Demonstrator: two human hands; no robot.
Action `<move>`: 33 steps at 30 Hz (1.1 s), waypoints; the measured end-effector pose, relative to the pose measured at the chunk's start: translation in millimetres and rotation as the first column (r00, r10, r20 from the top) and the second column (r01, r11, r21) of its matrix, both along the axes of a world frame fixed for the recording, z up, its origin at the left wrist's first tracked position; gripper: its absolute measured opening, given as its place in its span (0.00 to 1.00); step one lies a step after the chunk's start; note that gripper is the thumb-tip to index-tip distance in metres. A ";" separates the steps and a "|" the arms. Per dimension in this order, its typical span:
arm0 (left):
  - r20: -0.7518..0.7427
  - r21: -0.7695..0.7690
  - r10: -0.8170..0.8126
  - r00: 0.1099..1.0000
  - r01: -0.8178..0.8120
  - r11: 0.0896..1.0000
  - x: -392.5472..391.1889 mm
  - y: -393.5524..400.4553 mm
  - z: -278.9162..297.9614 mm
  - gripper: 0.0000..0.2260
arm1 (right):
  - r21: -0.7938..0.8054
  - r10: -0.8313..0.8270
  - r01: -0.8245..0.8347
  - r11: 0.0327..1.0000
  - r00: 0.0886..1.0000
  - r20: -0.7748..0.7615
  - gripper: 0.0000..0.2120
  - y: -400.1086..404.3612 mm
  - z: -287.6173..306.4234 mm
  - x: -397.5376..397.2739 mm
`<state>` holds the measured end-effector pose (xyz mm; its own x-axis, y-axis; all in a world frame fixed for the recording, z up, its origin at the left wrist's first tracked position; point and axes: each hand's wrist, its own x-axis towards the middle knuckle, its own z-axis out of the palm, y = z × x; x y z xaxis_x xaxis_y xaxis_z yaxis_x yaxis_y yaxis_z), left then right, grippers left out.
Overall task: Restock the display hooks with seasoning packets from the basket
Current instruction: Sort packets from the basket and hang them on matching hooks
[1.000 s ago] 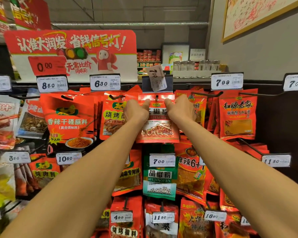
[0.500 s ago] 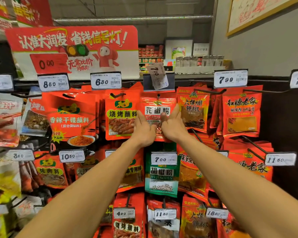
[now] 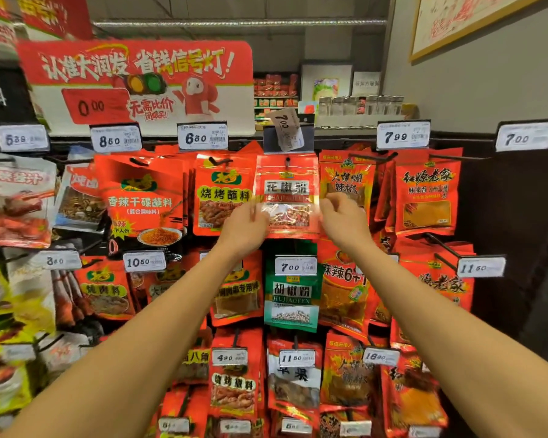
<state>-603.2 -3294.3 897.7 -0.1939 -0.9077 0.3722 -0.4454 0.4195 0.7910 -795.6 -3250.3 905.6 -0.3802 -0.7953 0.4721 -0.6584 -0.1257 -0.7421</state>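
Note:
A red peppercorn seasoning packet (image 3: 287, 188) hangs on the top-row display hook (image 3: 287, 160) in the middle of the rack. My left hand (image 3: 246, 223) is at the packet's lower left edge, fingers blurred and loosely spread against it. My right hand (image 3: 342, 216) is just off the lower right edge, fingers loosely curled and holding nothing. The basket is out of view.
A loose 7.00 price tag (image 3: 287, 129) sits tilted above the hook. Red packets (image 3: 222, 197) (image 3: 345, 181) hang close on both sides. A green pepper packet (image 3: 291, 295) hangs below. More hooks with price tags (image 3: 480, 267) stick out at the right.
My hands slid down from the packet's top at the hook to its lower edges and moved apart. The packet now hangs uncovered on the hook.

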 end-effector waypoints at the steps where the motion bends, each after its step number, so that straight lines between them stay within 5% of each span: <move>1: -0.042 -0.005 -0.016 0.999 0.016 1.000 7.5 8.0 -3.1 0.20 | -0.069 -0.026 0.030 0.997 0.999 0.046 0.13 13.0 -4.1 -0.4; 4: -0.130 -0.022 -0.041 0.991 0.038 0.999 28.5 30.7 -19.9 0.08 | -0.176 0.028 0.011 0.984 0.976 0.217 0.10 49.4 -23.8 0.2; 6: -0.209 0.035 -0.033 0.977 0.041 0.999 39.9 43.7 -39.9 0.08 | -0.144 0.119 -0.071 0.987 0.923 0.367 0.11 69.9 -50.5 0.8; 11: -0.529 0.454 0.101 0.842 0.180 0.873 59.5 68.0 -136.7 0.09 | 0.155 0.068 -0.210 0.965 0.775 0.628 0.12 94.4 -159.5 -0.2; 21: -0.301 0.922 0.398 0.867 0.158 0.354 69.8 138.1 -402.3 0.07 | 0.690 -0.440 -0.208 0.693 0.637 0.634 0.09 154.7 -432.6 11.0; 29: 0.020 1.000 0.456 0.890 -0.018 -0.009 75.3 194.7 -612.1 0.07 | 0.863 -0.704 -0.215 0.457 0.505 0.498 0.12 211.8 -653.6 28.8; 33: 0.082 0.994 0.380 0.921 -0.049 -0.097 74.6 200.9 -717.9 0.09 | 0.911 -0.724 -0.246 0.330 0.554 0.412 0.10 230.3 -773.6 34.9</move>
<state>-528.6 -3093.4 179.9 0.0093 -0.3282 -0.9446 -0.1253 -0.9375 0.3245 -760.7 -3020.0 131.9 -0.3903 -0.2733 -0.8792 0.2565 0.8848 -0.3890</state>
